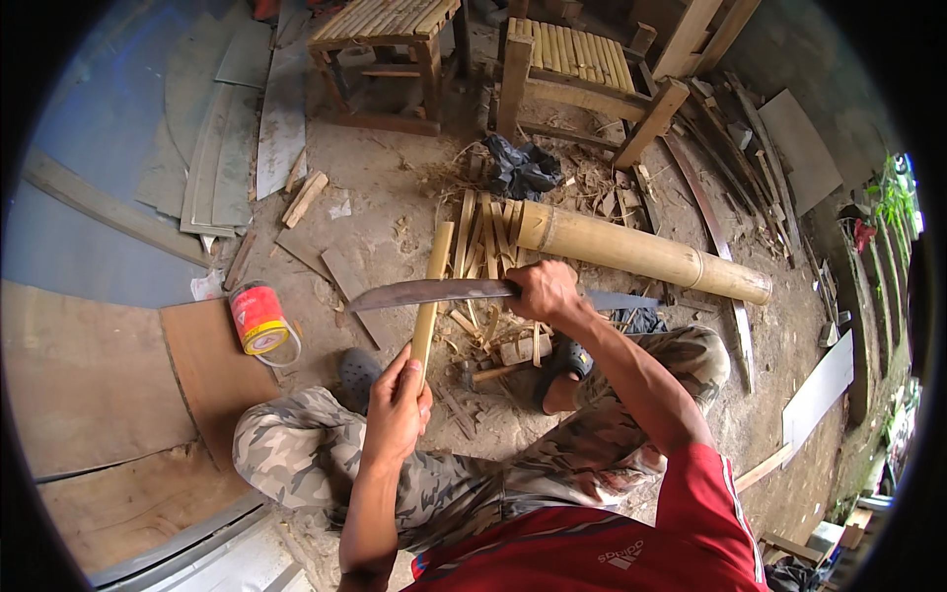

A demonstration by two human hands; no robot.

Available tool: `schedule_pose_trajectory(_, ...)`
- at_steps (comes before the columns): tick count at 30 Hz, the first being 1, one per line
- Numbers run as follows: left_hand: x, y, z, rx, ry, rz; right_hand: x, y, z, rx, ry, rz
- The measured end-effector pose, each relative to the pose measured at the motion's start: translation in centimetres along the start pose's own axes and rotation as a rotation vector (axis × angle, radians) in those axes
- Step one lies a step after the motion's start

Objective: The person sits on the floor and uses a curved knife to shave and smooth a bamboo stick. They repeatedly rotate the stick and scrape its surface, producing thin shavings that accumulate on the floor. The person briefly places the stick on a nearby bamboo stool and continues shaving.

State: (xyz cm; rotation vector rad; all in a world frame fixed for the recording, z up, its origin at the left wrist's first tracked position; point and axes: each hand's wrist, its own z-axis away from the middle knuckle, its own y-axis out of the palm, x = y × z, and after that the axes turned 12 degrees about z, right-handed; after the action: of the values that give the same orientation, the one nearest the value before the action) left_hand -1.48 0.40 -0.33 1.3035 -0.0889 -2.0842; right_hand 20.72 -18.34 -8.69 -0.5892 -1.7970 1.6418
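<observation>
My left hand (398, 405) is closed round the lower end of a split bamboo strip (435, 271), which points up and away from me. In my right hand (546, 292) is the handle of a machete (434, 293). Its long, dark blade reaches leftward and crosses the strip above my left hand; whether the edge bites into it I cannot tell. Just beyond lie several more bamboo strips (480, 237), beside a thick bamboo pole (641, 250) on the ground. Shavings and a short bamboo piece (525, 348) are scattered between my feet.
Behind the pole lies a black plastic bag (521, 166). Two bamboo-topped stools (577, 54) stand at the back. On the left are a red and yellow can (261, 318) and a brown board (212, 360). A hand saw blade (621, 300) shows past my right wrist.
</observation>
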Motion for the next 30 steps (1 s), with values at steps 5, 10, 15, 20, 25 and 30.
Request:
schedule_pose_trajectory(5,0.4,-0.7,-0.2,-0.014,-0.017,-0.008,4.5,0.1,1.6,-0.017,-0.227,0.075)
schedule_pose_trajectory(10,-0.3,-0.6,1.9,0.005,0.007,-0.029,-0.3,-3.8,-2.2,0.479,0.318,-0.010)
schedule_pose_trajectory(15,-0.5,0.6,1.2,0.038,-0.016,0.053,1.3,-0.9,0.6,0.072,0.066,0.026)
schedule_pose_trajectory(20,-1.6,-0.8,2.9,0.127,-0.068,0.060,-5.9,-0.2,-2.8,0.459,0.333,0.359)
schedule_pose_trajectory(25,-0.5,-1.8,2.1,-0.047,0.114,-0.108,-8.1,-1.3,-1.2,0.007,0.629,-0.357)
schedule_pose_trajectory(30,-0.2,0.3,1.7,-0.024,0.156,-0.144,0.5,-5.9,0.2,0.110,0.446,-0.585)
